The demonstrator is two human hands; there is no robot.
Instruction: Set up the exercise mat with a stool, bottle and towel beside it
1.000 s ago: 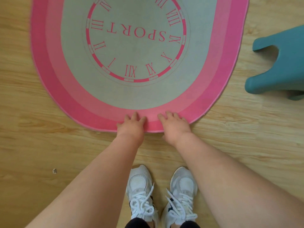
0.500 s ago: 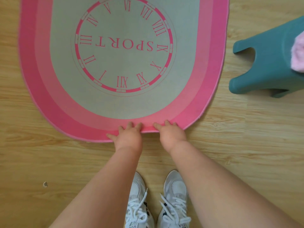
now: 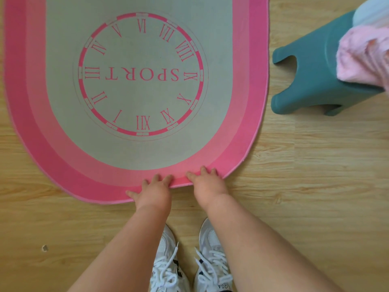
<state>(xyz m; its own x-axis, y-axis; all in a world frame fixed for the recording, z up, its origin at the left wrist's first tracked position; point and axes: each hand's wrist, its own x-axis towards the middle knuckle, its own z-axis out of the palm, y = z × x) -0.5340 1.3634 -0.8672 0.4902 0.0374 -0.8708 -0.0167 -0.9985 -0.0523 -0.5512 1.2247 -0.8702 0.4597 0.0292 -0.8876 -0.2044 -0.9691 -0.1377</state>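
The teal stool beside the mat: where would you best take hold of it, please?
I'd grip the stool by its bare side wall above the arched cut-out, coming from the mat side; the pink towel lies over the seat.

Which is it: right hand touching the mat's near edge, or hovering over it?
Touching. The head view shows fingertips of the right hand lying on the mat at its pink border, with no floor visible between them.
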